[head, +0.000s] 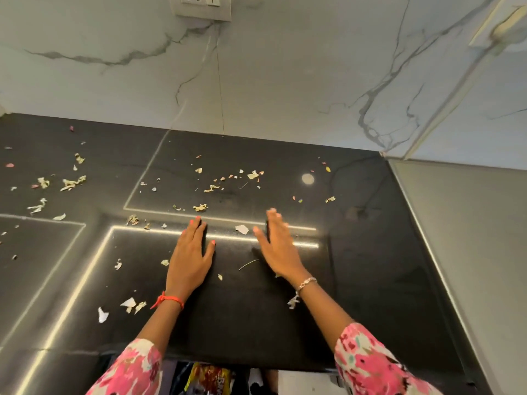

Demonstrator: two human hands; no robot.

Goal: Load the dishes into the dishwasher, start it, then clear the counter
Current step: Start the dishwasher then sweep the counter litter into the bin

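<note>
seems to be the clear-the-counter stage, no dishes or dishwasher in view. left hand [189,260] flat on the black counter [356,280], fingers straight, holding nothing. right hand [278,252] also open and empty, looks tipped up on its edge, a bit blurry. one white scrap [241,229] just past the fingertips at 12 o'clock, between the two, roughly as near to either. main scraps [211,189] further out from 10 to 12 o'clock, strung in a band running 9 to 3. another pile [71,182] well off at 9 to 10, left hand nearer. probably a cupped sweep inward next.
</note>
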